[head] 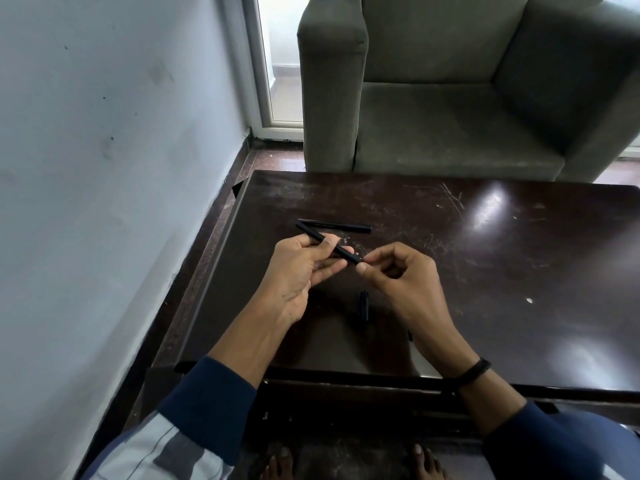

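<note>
Bare feet (281,463) at the bottom edge, under the counter's near rim. Dark blue sleeves (207,403) cover both forearms short of the wrists; a black wristband (478,370) sits on the right wrist.

Left hand (304,268): palm turned up, held above the dark brown glossy counter (519,271). Thumb and fingers are curled round a slim black pen (346,253), gripping it near its middle. The pen lies slantwise, far end up and left, near end down and right, clear of the surface.

Right hand (398,271): fingers curled in, thumb and forefinger pinching the pen's near end. Whether a small part is held there cannot be told.

On the counter:
- second black pen (334,225), lying flat just beyond the left hand, its left end close to the held pen's far end.
- black pen cap (362,304), lying between the two wrists, touched by neither hand.

Surface scratched, with bright glare patches on the right half.

Beyond the counter: grey upholstered armchair (450,126). Pale wall (104,133) along the left side.
</note>
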